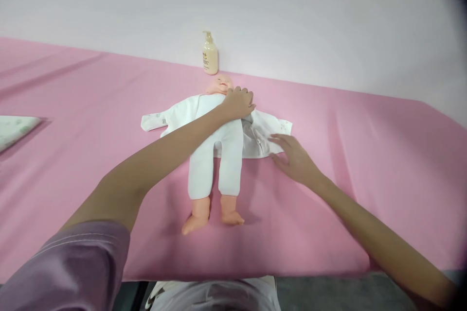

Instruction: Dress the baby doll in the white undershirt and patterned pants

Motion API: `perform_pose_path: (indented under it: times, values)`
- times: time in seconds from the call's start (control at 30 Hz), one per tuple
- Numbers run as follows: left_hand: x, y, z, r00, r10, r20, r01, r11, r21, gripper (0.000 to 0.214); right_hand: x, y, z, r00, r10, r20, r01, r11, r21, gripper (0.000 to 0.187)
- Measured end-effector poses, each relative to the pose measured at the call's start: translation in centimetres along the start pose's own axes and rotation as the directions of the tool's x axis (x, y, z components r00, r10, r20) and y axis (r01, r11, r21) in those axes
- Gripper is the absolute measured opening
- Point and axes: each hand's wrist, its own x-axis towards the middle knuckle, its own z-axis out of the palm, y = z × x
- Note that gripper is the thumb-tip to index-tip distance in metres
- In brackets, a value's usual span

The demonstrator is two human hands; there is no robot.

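- A doll [229, 138] lies face up on a pink-covered counter [306, 233], its head toward the wall [310, 19] and its bare feet toward the person.
- White fabric covers the doll's torso and legs, down to the ankles.
- A white jacket [257, 146] is spread partly beneath the doll; one patterned cuff reaches out to each side.
- The left hand [238, 103] rests at the doll's upper chest and shoulder, just below the head, with its fingers bent; whether it grips anything there, I cannot tell.
- The left forearm crosses over the doll's torso, hiding part of it.
- The right hand [295, 161] is at the jacket's outer edge, loosely open, thumb and fingers apart; a firm hold on the fabric cannot be made out.
- A cream pump bottle [210, 58] stands upright just beyond the doll's head, near the wall.
- A pale, patterned cloth [16, 129] lies at the far left, well apart from the doll.
- A purple sleeve [80, 262] covers the person's left upper arm.
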Motion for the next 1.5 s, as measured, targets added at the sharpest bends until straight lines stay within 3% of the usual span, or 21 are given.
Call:
perform_pose_path:
  times: [0.13,0.37,0.57,0.63,0.7,0.8,0.93,1.03,1.1,1.2,1.27,1.4,1.5]
  values:
    - [-0.8,-0.2,0.1,0.999,-0.002,-0.049,0.000,0.999,-0.033,0.041,-0.9,-1.8,0.9,0.984,-0.099,0.149,0.080,0.989,0.126,0.048]
    - [-1.4,-0.5,0.8,0.998,0.065,-0.005,-0.064,0.992,0.105,0.051,-1.3,-1.5,0.8,0.990,-0.108,0.093,0.087,0.974,0.210,0.044]
    - [-1.2,-0.8,1.4,0.987,0.137,0.086,-0.146,0.984,0.106,0.059,-1.2,-2.2,0.6,0.990,-0.020,0.140,-0.016,0.968,0.252,0.039]
    - [-0.7,-0.7,1.2,0.983,0.138,0.119,-0.150,0.983,0.102,0.060,-1.2,-2.0,0.6,0.994,0.036,0.099,-0.056,0.976,0.212,0.039]
    - [0.3,-0.7,0.9,0.976,0.136,0.171,-0.150,0.986,0.073,0.060,-1.2,-1.2,0.6,0.991,0.132,-0.020,-0.128,0.982,0.141,0.039]
    - [2.4,-0.8,0.3,0.939,0.170,0.299,-0.165,0.985,-0.040,0.058,-1.4,0.5,0.6,0.949,0.242,-0.201,-0.241,0.970,0.031,0.037]
    - [4.8,-0.9,0.1,0.857,0.192,0.478,-0.145,0.980,-0.134,0.056,-2.0,2.4,0.7,0.956,0.221,-0.192,-0.236,0.970,-0.058,0.029]
    - [5.3,-0.8,0.4,0.877,0.117,0.467,-0.057,0.988,-0.140,0.058,-2.2,3.0,0.9,0.965,0.198,-0.172,-0.214,0.974,-0.079,0.027]
    - [5.0,-0.6,0.4,0.923,0.103,0.371,-0.040,0.984,-0.173,0.064,-2.3,3.1,0.8,0.969,0.192,-0.159,-0.206,0.976,-0.076,0.027]
    - [3.0,-0.7,-0.3,0.984,0.160,0.080,-0.134,0.955,-0.264,0.069,-2.4,3.3,0.6,0.972,0.201,-0.124,-0.211,0.975,-0.070,0.028]
    - [0.2,-1.1,-1.4,0.979,0.175,-0.105,-0.199,0.928,-0.314,0.060,-2.5,3.3,0.5,0.972,0.206,-0.116,-0.215,0.973,-0.077,0.028]
    - [-9.5,-3.3,-3.4,0.951,0.110,-0.290,-0.218,0.902,-0.373,0.042,-2.5,2.2,0.1,0.975,0.158,-0.154,-0.169,0.984,-0.063,0.033]
    - [-18.0,-5.6,-3.7,0.949,-0.039,-0.314,-0.087,0.922,-0.378,0.032,-2.1,-0.1,0.0,0.986,0.084,-0.147,-0.087,0.996,-0.017,0.033]
